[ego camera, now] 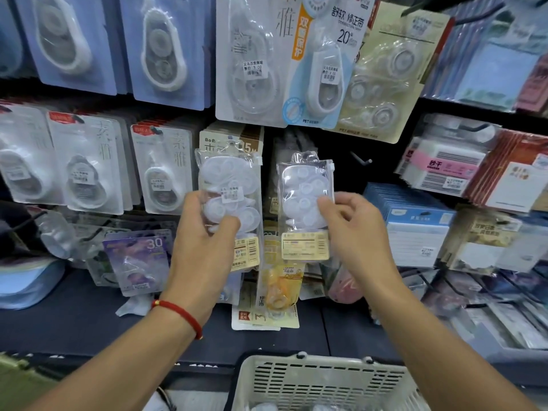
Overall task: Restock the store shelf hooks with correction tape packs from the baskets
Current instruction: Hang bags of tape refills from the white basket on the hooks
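Left hand grips a clear correction tape pack raised to a shelf hook; right hand pinches a second pack beside it. A white basket sits below, before the hanging display.

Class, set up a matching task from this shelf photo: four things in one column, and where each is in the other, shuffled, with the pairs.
Things:
1. left hand
2. right hand
3. white basket
4. red string bracelet

Places:
A. bottom of the picture, below both forearms
B. holding the clear pack with a white price label
C. round the left wrist
D. holding the clear pack with a beige barcode card

Pairs: 1-B, 2-D, 3-A, 4-C
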`<action>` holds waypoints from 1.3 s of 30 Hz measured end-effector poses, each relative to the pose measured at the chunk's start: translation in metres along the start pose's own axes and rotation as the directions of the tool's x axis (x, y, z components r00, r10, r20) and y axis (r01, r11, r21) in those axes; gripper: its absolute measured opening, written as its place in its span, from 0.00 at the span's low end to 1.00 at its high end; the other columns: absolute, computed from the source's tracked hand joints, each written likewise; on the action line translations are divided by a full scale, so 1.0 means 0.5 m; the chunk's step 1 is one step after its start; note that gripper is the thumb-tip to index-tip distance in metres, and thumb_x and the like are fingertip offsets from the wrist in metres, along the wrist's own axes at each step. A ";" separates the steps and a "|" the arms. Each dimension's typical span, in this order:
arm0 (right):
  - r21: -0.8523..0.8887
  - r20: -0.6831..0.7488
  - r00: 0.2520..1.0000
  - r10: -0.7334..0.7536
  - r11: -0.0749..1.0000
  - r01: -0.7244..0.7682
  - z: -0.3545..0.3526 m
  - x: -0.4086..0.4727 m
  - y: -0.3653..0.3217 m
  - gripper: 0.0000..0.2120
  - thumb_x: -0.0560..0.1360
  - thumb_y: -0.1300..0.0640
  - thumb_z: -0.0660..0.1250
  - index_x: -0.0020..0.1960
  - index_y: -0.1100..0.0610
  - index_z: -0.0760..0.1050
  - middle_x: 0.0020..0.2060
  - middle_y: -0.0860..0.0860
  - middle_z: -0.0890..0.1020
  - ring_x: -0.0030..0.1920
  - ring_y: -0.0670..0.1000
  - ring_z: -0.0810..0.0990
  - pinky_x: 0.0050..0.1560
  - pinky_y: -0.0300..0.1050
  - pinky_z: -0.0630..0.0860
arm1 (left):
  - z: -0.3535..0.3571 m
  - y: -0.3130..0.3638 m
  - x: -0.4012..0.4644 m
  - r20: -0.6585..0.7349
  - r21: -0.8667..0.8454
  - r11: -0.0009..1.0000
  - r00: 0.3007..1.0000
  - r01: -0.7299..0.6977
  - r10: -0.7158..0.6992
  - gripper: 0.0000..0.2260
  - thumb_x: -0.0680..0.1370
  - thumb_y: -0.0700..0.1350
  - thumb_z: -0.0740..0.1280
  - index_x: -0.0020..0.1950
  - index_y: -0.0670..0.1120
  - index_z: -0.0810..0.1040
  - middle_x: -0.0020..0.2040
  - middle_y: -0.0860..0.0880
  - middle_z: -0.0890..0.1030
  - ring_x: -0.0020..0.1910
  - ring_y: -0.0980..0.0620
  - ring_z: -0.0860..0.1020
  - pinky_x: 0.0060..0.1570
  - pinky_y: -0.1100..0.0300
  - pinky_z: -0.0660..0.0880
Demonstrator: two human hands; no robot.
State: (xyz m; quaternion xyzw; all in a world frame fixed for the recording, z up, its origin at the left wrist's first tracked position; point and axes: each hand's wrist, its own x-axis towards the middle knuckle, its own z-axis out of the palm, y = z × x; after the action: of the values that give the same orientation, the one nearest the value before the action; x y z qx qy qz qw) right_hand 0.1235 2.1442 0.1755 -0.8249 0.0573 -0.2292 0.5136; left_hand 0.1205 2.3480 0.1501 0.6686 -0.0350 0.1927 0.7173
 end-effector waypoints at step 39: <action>-0.654 0.387 0.691 -0.611 0.347 0.672 0.076 0.064 0.084 0.26 0.80 0.64 0.66 0.78 0.63 0.68 0.78 0.61 0.68 0.78 0.61 0.67 0.75 0.58 0.70 | -0.013 -0.033 0.040 0.351 0.657 0.617 0.900 -0.434 0.259 0.31 0.75 0.36 0.72 0.78 0.50 0.72 0.83 0.52 0.61 0.81 0.52 0.57 0.75 0.67 0.50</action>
State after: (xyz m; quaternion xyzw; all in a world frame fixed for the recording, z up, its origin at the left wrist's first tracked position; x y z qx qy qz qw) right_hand 0.1743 2.1455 0.1350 -0.9211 -0.1993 -0.3344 -0.0100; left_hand 0.1428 2.3584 0.1399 0.8927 -0.1653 0.2504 0.3362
